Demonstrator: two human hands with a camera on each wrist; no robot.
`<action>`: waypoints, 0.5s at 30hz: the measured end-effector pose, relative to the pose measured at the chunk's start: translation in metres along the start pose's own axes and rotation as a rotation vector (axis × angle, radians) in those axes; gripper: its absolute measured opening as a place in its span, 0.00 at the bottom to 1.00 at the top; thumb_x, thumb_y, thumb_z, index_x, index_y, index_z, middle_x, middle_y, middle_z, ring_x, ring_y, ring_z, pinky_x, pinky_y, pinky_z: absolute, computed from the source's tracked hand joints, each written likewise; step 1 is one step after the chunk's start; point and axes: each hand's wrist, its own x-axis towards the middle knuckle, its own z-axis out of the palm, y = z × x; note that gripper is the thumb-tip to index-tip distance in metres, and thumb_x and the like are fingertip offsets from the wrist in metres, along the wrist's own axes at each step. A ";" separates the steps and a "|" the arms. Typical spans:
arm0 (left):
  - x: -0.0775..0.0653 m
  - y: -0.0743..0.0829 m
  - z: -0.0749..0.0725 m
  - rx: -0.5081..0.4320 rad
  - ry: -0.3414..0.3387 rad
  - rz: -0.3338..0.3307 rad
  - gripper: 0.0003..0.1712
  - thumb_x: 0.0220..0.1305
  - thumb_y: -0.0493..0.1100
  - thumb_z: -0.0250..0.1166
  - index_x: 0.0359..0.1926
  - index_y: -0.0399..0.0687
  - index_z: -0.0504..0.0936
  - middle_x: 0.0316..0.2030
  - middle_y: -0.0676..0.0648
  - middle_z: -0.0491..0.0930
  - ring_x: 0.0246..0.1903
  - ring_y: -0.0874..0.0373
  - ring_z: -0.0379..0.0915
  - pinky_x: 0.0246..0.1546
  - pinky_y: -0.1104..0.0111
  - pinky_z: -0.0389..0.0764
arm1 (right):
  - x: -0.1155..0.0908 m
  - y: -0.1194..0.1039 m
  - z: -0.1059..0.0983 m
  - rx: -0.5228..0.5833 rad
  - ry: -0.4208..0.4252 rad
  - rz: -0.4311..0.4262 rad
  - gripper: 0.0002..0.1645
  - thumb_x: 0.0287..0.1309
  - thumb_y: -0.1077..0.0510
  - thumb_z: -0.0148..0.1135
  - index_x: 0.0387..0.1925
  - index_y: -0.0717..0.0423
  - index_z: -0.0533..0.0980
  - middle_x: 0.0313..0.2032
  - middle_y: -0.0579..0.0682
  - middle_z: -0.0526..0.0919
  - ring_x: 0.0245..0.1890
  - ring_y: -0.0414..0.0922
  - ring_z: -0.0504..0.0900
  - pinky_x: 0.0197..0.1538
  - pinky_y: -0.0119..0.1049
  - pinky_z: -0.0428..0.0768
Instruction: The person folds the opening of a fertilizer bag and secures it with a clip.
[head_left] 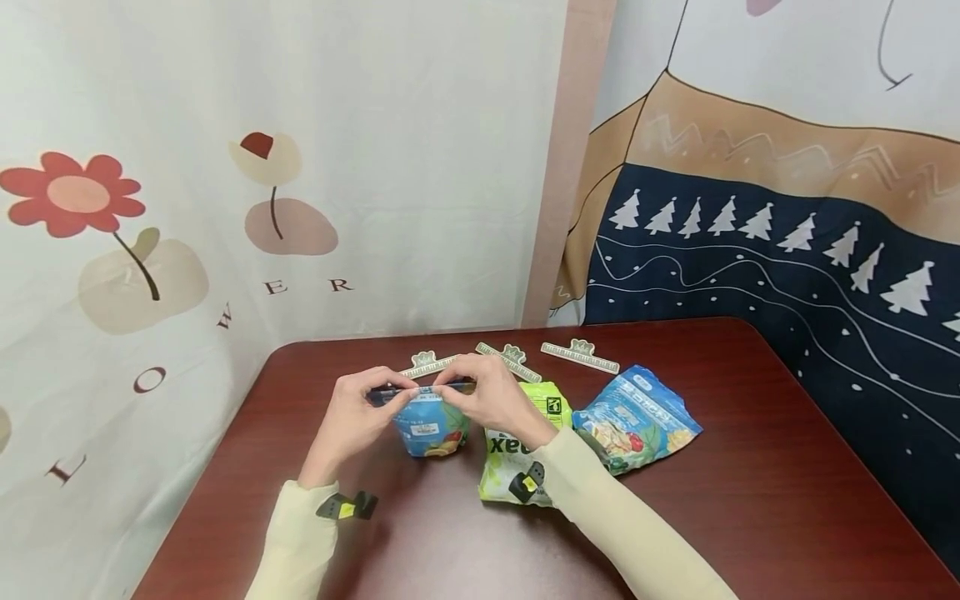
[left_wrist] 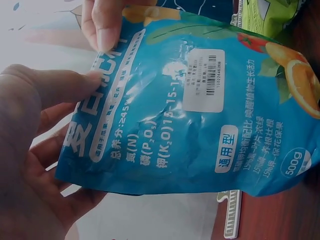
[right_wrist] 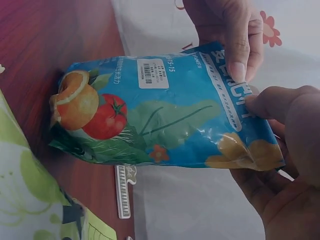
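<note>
Left hand (head_left: 360, 414) and right hand (head_left: 491, 400) pinch the top edge of the blue fertilizer pouch (head_left: 431, 427); it extends below them, long axis upright, nearer the desk's (head_left: 750, 525) left edge than its right.

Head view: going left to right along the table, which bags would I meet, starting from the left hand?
Left hand → held blue bag → green-and-white bag → second blue bag, lying on the table.
</note>
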 end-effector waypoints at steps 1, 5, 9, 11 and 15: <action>-0.001 0.000 -0.001 -0.007 -0.005 -0.003 0.05 0.64 0.44 0.74 0.38 0.63 0.89 0.35 0.60 0.88 0.35 0.65 0.82 0.35 0.72 0.81 | -0.001 0.000 0.000 0.002 0.002 -0.001 0.03 0.63 0.60 0.70 0.37 0.49 0.88 0.38 0.43 0.90 0.40 0.41 0.86 0.46 0.34 0.84; -0.002 -0.002 -0.004 -0.006 -0.013 -0.020 0.04 0.64 0.45 0.74 0.38 0.63 0.89 0.36 0.59 0.88 0.33 0.65 0.80 0.32 0.69 0.81 | -0.004 0.002 0.000 -0.002 0.019 0.010 0.04 0.63 0.59 0.70 0.37 0.47 0.88 0.38 0.41 0.89 0.40 0.38 0.85 0.45 0.30 0.83; -0.002 -0.004 -0.006 0.016 -0.004 -0.032 0.05 0.63 0.45 0.75 0.38 0.64 0.89 0.35 0.59 0.88 0.32 0.65 0.79 0.29 0.70 0.80 | -0.006 0.004 -0.001 0.012 0.037 0.012 0.04 0.63 0.60 0.70 0.36 0.47 0.87 0.37 0.41 0.88 0.39 0.36 0.83 0.40 0.28 0.83; -0.002 -0.004 -0.007 0.015 -0.001 -0.034 0.05 0.62 0.44 0.75 0.37 0.63 0.89 0.35 0.59 0.88 0.31 0.65 0.78 0.28 0.70 0.79 | -0.007 0.004 -0.002 0.013 0.040 0.000 0.04 0.62 0.60 0.70 0.36 0.48 0.87 0.37 0.42 0.88 0.38 0.37 0.83 0.39 0.28 0.83; -0.001 0.000 -0.006 0.007 0.005 -0.028 0.06 0.61 0.40 0.76 0.36 0.59 0.90 0.33 0.57 0.88 0.29 0.65 0.77 0.27 0.71 0.78 | -0.007 0.003 -0.002 -0.015 0.047 -0.015 0.05 0.62 0.60 0.70 0.34 0.47 0.88 0.35 0.41 0.88 0.36 0.36 0.82 0.36 0.27 0.81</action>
